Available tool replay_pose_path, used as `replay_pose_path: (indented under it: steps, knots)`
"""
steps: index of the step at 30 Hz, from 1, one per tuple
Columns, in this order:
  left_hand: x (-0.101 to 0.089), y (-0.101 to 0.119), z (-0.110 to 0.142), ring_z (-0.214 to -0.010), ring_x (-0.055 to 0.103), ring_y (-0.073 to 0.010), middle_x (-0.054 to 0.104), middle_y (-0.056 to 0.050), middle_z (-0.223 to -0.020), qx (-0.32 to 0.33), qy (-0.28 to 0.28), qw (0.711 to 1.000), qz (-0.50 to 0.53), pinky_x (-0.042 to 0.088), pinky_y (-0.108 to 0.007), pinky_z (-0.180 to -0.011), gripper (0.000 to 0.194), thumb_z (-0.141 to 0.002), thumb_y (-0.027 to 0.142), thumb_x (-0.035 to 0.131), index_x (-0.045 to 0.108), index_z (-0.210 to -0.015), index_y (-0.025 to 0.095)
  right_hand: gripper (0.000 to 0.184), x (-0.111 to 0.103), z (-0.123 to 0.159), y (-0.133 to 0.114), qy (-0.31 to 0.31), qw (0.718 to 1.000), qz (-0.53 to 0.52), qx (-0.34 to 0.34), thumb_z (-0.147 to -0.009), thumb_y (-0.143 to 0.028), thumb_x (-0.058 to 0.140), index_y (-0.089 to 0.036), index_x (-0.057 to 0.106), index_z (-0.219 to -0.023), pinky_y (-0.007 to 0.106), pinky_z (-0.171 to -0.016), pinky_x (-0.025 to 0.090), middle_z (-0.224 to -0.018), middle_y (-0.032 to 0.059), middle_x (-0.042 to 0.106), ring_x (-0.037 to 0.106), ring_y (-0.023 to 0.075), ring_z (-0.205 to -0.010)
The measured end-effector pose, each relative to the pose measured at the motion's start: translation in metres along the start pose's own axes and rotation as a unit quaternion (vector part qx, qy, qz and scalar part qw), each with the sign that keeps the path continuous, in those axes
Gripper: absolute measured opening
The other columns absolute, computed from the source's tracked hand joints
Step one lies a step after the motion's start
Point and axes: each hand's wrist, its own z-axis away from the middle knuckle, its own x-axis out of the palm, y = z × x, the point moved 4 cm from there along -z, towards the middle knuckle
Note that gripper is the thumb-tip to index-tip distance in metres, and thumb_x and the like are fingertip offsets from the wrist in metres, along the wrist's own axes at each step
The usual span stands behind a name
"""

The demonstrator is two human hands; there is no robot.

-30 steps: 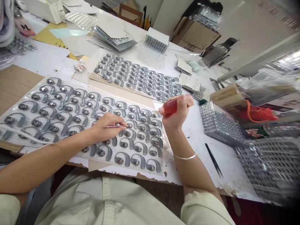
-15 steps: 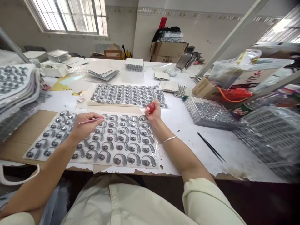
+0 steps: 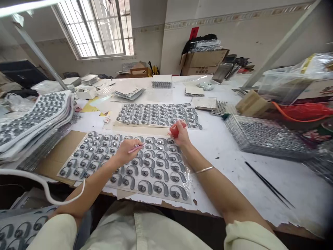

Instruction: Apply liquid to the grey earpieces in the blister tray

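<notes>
Gripping a slim pink-handled pick (image 3: 135, 148) pencil-style, the left hand (image 3: 126, 151) was closed around it, with the pick angled over the middle of a clear blister sheet (image 3: 187, 189). The right hand (image 3: 180, 134) was curled tightly around a small red object (image 3: 174, 130), too small and too covered by the fingers to name exactly, and it hovered at the sheet's far edge, near the right corner. The hands were near each other but not touching, and a thin bangle (image 3: 204, 169) sat on the right wrist.

Rows of grey ear-hook earpieces (image 3: 145, 187) filled the blister sheet, which lay across a cardboard sheet (image 3: 61, 152) by the front edge of the white worktable (image 3: 286, 205). Just past it, toward the table's far side, lay a second blister sheet (image 3: 157, 115), also packed with earpieces. Over at the left edge, a tall stack of filled sheets (image 3: 36, 118) slumped beside the cardboard. To the right, a clear tray of small metal parts (image 3: 262, 137) sat near the long black tweezers (image 3: 269, 184), which lay on the bare tabletop. A white cable (image 3: 52, 194) looped below the front edge on the left, and cardboard boxes (image 3: 203, 62) stood beyond the far edge.
</notes>
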Motion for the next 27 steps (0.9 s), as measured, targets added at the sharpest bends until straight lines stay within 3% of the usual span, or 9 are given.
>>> replay_pose_path:
  steps: [5, 10, 16, 18, 23, 27]
  knots:
    - [0.022, -0.005, 0.001, -0.084, 0.069, -0.0201, 0.073, -0.009, -0.094, 0.055, -0.034, 0.998, -0.002, 0.056, -0.032, -0.075, 0.019, -0.086, 0.02, 0.052, 0.068, -0.096, 0.015, 0.053, 0.01, 0.011, 0.003, 0.008, 0.998, 0.065, 0.002, -0.056, -0.06, 0.075, -0.02, 0.051, -0.082, 0.016, -0.031, 0.03, -0.053, -0.0077, 0.054, 0.056, 0.0097, -0.039]
    - [0.033, -0.01, 0.012, -0.084, 0.07, -0.0179, 0.072, -0.009, -0.096, 0.06, -0.037, 0.997, 0.007, 0.056, -0.027, -0.069, 0.021, -0.089, 0.016, 0.047, 0.064, -0.102, 0.014, 0.05, 0.021, 0.021, 0.001, -0.021, 0.991, 0.132, 0.005, -0.059, -0.055, 0.075, -0.02, 0.054, -0.086, 0.018, -0.033, 0.035, -0.061, -0.0054, 0.06, 0.057, 0.0096, -0.044]
    - [0.042, -0.006, 0.023, -0.088, 0.07, -0.0178, 0.07, -0.009, -0.105, 0.133, -0.024, 0.988, -0.081, 0.056, -0.024, -0.065, 0.029, -0.083, 0.006, 0.048, 0.058, -0.108, 0.013, 0.046, 0.048, 0.029, 0.007, -0.062, 0.976, 0.208, 0.002, -0.06, -0.053, 0.075, -0.019, 0.056, -0.084, 0.019, -0.036, 0.038, -0.066, -0.0025, 0.063, 0.062, 0.0134, -0.052]
    - [0.043, -0.006, 0.024, -0.087, 0.07, -0.0175, 0.07, -0.01, -0.107, 0.134, -0.016, 0.986, -0.093, 0.057, -0.024, -0.065, 0.03, -0.082, 0.005, 0.048, 0.057, -0.109, 0.013, 0.041, 0.053, 0.034, 0.011, -0.055, 0.97, 0.236, -0.025, -0.065, -0.054, 0.072, -0.019, 0.056, -0.08, 0.02, -0.037, 0.038, -0.062, -0.0031, 0.06, 0.059, 0.0116, -0.048]
    - [0.039, -0.002, 0.021, -0.088, 0.07, -0.0173, 0.07, -0.011, -0.107, 0.143, 0.01, 0.985, -0.099, 0.057, -0.024, -0.067, 0.027, -0.083, 0.005, 0.045, 0.058, -0.107, 0.011, 0.029, 0.051, 0.051, 0.013, -0.031, 0.938, 0.298, -0.175, -0.072, -0.048, 0.069, -0.021, 0.059, -0.074, 0.028, -0.055, 0.05, -0.071, -0.0011, 0.059, 0.06, 0.0124, -0.059]
    - [0.039, 0.0, 0.017, -0.076, 0.07, -0.0158, 0.07, -0.01, -0.106, 0.136, -0.011, 0.986, -0.098, 0.054, -0.024, -0.058, 0.025, -0.085, 0.009, 0.044, 0.059, -0.106, 0.01, 0.024, 0.049, 0.059, 0.011, -0.058, 0.91, 0.341, -0.228, -0.075, -0.045, 0.067, -0.022, 0.059, -0.076, 0.03, -0.049, 0.046, -0.067, -0.0003, 0.057, 0.057, 0.0132, -0.054]
